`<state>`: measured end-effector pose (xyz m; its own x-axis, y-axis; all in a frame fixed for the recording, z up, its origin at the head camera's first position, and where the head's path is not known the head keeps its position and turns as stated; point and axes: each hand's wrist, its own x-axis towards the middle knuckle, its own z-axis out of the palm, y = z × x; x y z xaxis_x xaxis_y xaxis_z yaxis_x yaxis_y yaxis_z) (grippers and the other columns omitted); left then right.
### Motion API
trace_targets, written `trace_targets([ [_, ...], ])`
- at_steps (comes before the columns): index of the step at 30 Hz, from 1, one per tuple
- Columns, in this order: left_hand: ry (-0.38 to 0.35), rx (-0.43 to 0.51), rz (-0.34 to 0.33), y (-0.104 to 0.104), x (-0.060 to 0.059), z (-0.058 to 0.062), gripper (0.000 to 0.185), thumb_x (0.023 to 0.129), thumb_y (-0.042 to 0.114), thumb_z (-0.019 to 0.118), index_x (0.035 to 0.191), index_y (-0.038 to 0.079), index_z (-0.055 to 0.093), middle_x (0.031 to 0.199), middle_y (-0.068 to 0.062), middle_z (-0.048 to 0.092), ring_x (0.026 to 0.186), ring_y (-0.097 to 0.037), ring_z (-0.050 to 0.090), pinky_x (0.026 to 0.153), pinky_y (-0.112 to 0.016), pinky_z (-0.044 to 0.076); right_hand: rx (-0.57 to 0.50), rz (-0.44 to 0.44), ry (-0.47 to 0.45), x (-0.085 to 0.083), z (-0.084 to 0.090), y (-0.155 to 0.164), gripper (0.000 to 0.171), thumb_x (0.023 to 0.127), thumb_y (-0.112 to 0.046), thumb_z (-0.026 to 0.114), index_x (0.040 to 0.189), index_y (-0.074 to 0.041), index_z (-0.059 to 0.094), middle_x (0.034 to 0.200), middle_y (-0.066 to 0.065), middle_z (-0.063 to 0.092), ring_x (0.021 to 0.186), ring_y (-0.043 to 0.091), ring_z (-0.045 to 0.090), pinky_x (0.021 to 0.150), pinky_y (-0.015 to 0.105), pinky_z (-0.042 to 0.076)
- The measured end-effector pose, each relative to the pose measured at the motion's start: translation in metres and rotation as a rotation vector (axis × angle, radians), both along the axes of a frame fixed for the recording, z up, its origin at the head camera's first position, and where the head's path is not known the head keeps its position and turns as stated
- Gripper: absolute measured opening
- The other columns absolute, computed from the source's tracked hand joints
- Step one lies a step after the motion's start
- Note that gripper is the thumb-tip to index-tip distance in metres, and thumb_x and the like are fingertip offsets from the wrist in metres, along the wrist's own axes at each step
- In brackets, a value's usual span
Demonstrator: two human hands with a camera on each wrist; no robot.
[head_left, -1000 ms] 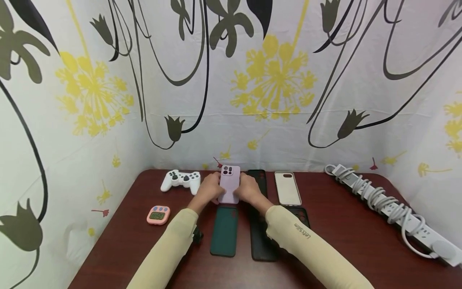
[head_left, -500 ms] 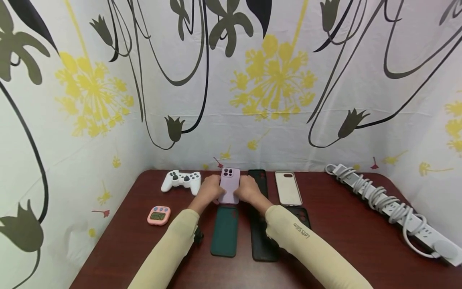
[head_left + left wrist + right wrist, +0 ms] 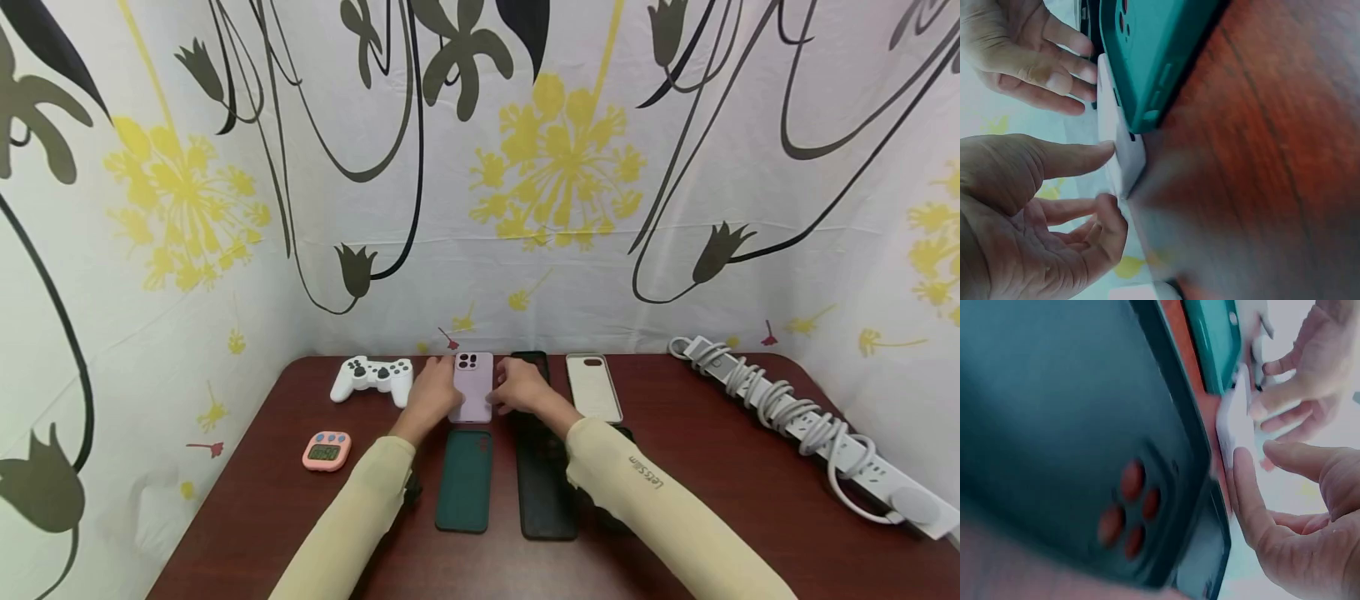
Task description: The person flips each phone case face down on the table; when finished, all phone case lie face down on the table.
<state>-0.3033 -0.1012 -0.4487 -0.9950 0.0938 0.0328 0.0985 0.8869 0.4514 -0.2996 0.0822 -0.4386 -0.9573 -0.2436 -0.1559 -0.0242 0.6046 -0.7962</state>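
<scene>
Phone case (image 3: 473, 387), now flat on the counter (image 3: 712, 467); left hand (image 3: 429, 397) and right hand (image 3: 521, 390) loosen, fingers straightened, touching its 9 and 3 o'clock edges.

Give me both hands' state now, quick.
Left hand: open, fingertips touching the lilac phone case's left edge.
Right hand: open, fingers straight beside the case's right edge.

both arms stretched toward frame center, left hand (image 3: 430, 394) and right hand (image 3: 520, 390) close together, fingers mostly straight
</scene>
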Motion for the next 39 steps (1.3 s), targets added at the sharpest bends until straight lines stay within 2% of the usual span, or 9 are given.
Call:
trace_targets([
  [3,0.016,0.035,0.003,0.006,-0.002,0.005,0.078,0.084,0.01,0.085,0.153,0.001,0.051,0.148,-0.025,0.056,0.135,-0.039,0.059,0.114,-0.049,0.05,-0.037,-0.016,-0.005,-0.003,0.006,0.016,0.067,0.094,-0.003,0.076,0.152,0.009,0.046,0.139,0.031,0.058,0.09,0.035,0.079,0.077,0.041,0.067],
  [8,-0.011,0.152,-0.055,0.025,-0.007,0.012,0.074,0.088,0.011,0.084,0.153,0.003,0.051,0.148,-0.023,0.058,0.137,-0.038,0.058,0.114,-0.05,0.051,0.05,-0.036,0.05,-0.007,0.014,0.044,0.063,0.097,-0.007,0.073,0.151,0.01,0.045,0.141,0.033,0.057,0.089,0.034,0.078,0.08,0.041,0.066],
  [13,-0.113,0.366,-0.146,0.047,-0.013,0.012,0.072,0.093,0.005,0.078,0.157,0.002,0.045,0.148,-0.023,0.059,0.133,-0.038,0.062,0.106,-0.051,0.055,0.149,-0.057,0.064,-0.006,0.013,0.066,0.061,0.099,-0.01,0.072,0.15,0.008,0.046,0.142,0.032,0.057,0.091,0.031,0.076,0.079,0.039,0.064],
  [17,-0.219,0.421,-0.154,0.059,-0.016,0.011,0.073,0.097,0.007,0.075,0.161,0.007,0.041,0.152,-0.021,0.055,0.136,-0.036,0.06,0.107,-0.051,0.055,0.232,-0.071,0.105,-0.004,0.008,0.072,0.05,0.097,-0.014,0.074,0.138,0.008,0.054,0.127,0.027,0.063,0.098,0.033,0.071,0.086,0.045,0.06],
  [22,-0.262,0.358,-0.177,0.066,-0.015,0.007,0.073,0.097,0.014,0.077,0.16,0.008,0.041,0.15,-0.019,0.057,0.134,-0.035,0.06,0.108,-0.051,0.053,0.29,-0.098,0.139,0.0,0.001,0.07,0.045,0.094,-0.017,0.076,0.127,0.007,0.058,0.113,0.022,0.065,0.101,0.035,0.064,0.088,0.05,0.053],
  [26,-0.238,0.28,-0.179,0.069,-0.013,0.004,0.077,0.095,0.017,0.08,0.16,0.006,0.041,0.147,-0.02,0.06,0.133,-0.035,0.06,0.11,-0.05,0.051,0.274,-0.108,0.122,0.002,-0.003,0.067,0.053,0.094,-0.017,0.076,0.137,0.007,0.054,0.124,0.026,0.066,0.11,0.039,0.066,0.091,0.051,0.056],
  [31,-0.252,0.249,-0.176,0.073,-0.008,0.006,0.08,0.096,0.019,0.08,0.163,0.01,0.037,0.153,-0.019,0.057,0.137,-0.037,0.058,0.112,-0.052,0.05,0.267,-0.121,0.132,0.003,-0.006,0.067,0.057,0.094,-0.017,0.076,0.14,0.008,0.053,0.132,0.029,0.064,0.12,0.044,0.064,0.098,0.055,0.055],
  [34,-0.264,0.235,-0.184,0.075,-0.007,0.008,0.08,0.098,0.019,0.077,0.164,0.01,0.033,0.157,-0.02,0.054,0.139,-0.037,0.057,0.112,-0.052,0.05,0.279,-0.122,0.14,0.004,-0.007,0.068,0.059,0.094,-0.018,0.076,0.141,0.008,0.052,0.133,0.029,0.065,0.121,0.044,0.064,0.1,0.055,0.054],
  [39,-0.298,0.234,-0.218,0.075,-0.006,0.009,0.079,0.102,0.009,0.059,0.169,0.004,0.017,0.167,-0.023,0.039,0.15,-0.034,0.047,0.117,-0.048,0.046,0.27,-0.117,0.144,0.004,-0.007,0.068,0.06,0.098,-0.025,0.073,0.145,0.007,0.052,0.134,0.027,0.065,0.121,0.043,0.065,0.1,0.055,0.055],
])
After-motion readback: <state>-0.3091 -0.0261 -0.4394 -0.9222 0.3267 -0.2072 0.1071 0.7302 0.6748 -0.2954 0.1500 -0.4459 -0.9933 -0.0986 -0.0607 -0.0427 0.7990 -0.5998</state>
